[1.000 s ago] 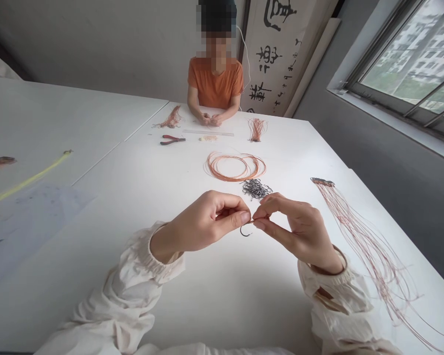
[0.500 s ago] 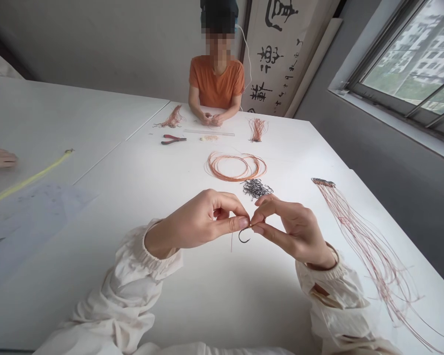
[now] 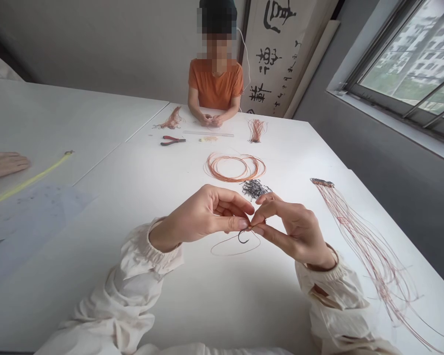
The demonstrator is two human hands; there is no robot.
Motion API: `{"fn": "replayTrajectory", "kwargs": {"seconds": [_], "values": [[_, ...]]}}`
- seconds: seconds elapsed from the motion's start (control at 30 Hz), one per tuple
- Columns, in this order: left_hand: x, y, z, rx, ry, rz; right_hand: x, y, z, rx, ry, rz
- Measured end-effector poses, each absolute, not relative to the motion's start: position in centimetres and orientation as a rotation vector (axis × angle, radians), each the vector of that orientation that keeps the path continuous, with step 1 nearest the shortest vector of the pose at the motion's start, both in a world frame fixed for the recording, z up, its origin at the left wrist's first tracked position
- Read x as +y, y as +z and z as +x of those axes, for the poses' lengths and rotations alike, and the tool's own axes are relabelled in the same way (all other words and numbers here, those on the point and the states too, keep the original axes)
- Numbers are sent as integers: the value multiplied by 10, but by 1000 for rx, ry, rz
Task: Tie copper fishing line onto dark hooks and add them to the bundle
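A dark fish hook hangs with its bend downward between my two hands, over the white table. My right hand pinches the hook's upper end between thumb and index finger. Facing it, my left hand has its thumb at the same spot, with the fingers curled over. A thin reddish fishing line droops in a loop below the fingertips, around the hook's bend. The exact grip on hook and line is partly hidden by the fingers. Just beyond my hands lies a pile of dark hooks.
Behind the pile sits a coil of orange line. Hooks tied to long lines lie at the right. Pliers, a ruler and a person in orange are across the table. Another person's hand rests at the left.
My left fingers have lifted and opened slightly at the hook. The line, a short hanging strand before, now forms a wide loop below. The hand at the left has moved further into view.
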State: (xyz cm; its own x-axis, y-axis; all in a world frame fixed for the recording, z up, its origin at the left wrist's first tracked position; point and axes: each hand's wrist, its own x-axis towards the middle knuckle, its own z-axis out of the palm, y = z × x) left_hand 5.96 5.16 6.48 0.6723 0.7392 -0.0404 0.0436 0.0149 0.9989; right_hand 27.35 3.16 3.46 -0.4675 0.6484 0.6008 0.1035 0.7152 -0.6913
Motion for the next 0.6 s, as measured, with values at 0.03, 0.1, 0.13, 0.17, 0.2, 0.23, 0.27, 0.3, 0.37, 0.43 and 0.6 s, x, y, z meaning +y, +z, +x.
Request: {"fn": "replayTrajectory", "kwargs": {"seconds": [0.03,0.1,0.13,0.17,0.2,0.23,0.27,0.3,0.37,0.43,0.6], "values": [[52,65,60,680,604,1467,31,35,274,-1983,726,-577],[52,67,59,667,589,1463,31,36,274,-1993,724,-573],[52,67,59,661,584,1464,31,36,274,-1998,725,-568],[52,67,59,654,579,1466,31,36,274,-2000,726,-561],[52,68,58,646,573,1466,32,36,274,-2002,729,-555],[52,68,58,638,568,1467,32,35,274,-2002,731,-549],[52,68,58,630,565,1466,32,35,274,-2001,731,-546],[52,68,58,621,564,1464,32,35,274,-2000,732,-545],[52,68,57,606,562,1460,32,36,274,-2004,735,-547],[52,69,58,598,571,1458,31,37,274,-2013,736,-547],[51,74,59,632,609,1486,31,40,275,-2043,708,-547]]}}
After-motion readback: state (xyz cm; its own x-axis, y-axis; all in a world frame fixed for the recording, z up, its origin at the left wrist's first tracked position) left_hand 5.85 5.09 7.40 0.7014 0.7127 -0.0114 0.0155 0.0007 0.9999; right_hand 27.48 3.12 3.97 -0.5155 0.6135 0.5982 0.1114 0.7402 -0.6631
